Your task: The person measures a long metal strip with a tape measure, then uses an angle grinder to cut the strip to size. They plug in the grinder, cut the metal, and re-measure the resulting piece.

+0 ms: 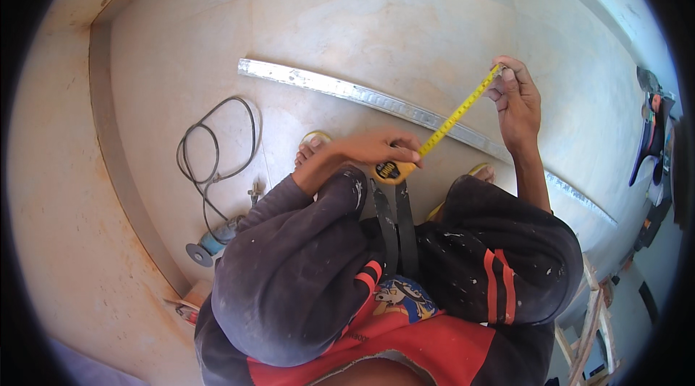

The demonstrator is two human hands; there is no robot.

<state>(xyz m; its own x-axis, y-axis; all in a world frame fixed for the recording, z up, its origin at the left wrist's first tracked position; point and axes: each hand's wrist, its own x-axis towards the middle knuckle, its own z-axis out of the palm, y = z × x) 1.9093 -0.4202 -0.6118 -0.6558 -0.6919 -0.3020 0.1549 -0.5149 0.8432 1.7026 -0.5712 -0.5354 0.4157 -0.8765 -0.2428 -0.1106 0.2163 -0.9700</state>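
Observation:
My left hand [380,147] is closed round a yellow tape measure [393,171] with a dark round label, held just above my knees. From its case a yellow blade [457,115] runs up and to the right. My right hand [518,100] pinches the blade's free end between thumb and fingers, out in front of my right knee. Beneath the stretched blade a long, silvery metal channel [340,87] lies slantwise on the floor, in front of my feet. My right forearm passes over part of it. Neither hand touches the channel.
An angle grinder [211,244] lies on the floor by my left leg, its dark cord [217,136] looped ahead of it. Several tools [655,129] lie along the right side. A wooden frame [590,324] stands at the lower right. Walls border the floor.

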